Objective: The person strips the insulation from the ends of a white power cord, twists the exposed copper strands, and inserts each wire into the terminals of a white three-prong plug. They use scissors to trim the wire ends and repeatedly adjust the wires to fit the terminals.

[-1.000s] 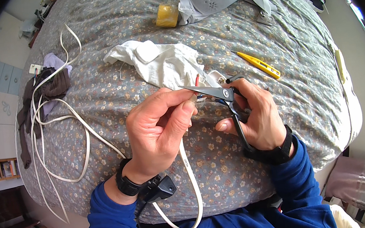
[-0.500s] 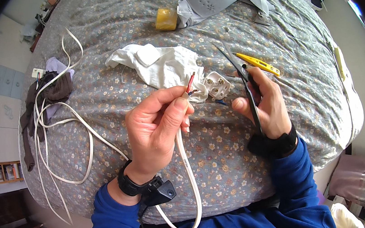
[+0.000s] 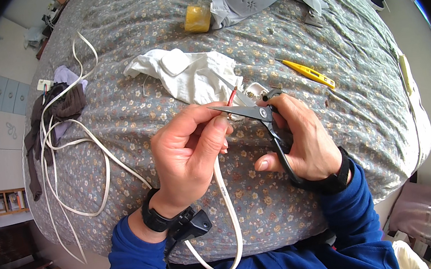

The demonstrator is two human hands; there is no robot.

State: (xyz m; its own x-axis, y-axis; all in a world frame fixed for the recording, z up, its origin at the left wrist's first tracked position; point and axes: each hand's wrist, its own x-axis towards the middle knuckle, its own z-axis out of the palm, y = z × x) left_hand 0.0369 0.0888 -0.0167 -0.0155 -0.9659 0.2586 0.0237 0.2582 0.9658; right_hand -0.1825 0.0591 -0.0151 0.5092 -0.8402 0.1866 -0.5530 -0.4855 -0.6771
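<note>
Between its thumb and forefinger, my left hand (image 3: 186, 140) pinches the end of a white electrical cable (image 3: 227, 203). A red insulated wire (image 3: 232, 97) sticks up from that end. My right hand (image 3: 307, 136) grips a pair of black scissors (image 3: 253, 111) by the handles, blades spread. One blade crosses in front of the cable end near my left fingertips; the other points up past the red wire. Behind the scissors lies a white socket housing (image 3: 256, 89), partly hidden by them.
A white cloth (image 3: 200, 74) with a white square cover (image 3: 175, 62) on it lies beyond my hands. A yellow pen-shaped tool (image 3: 309, 74) is at right. Farther back are a yellow tape roll (image 3: 197, 19) and grey cloth (image 3: 247, 1). Loose cable loops (image 3: 107, 185) and dark clothing (image 3: 64, 107) lie left.
My right hand has swung the scissors left and opened the blades around the wire end. My left hand stays nearly in place, still holding the cable.
</note>
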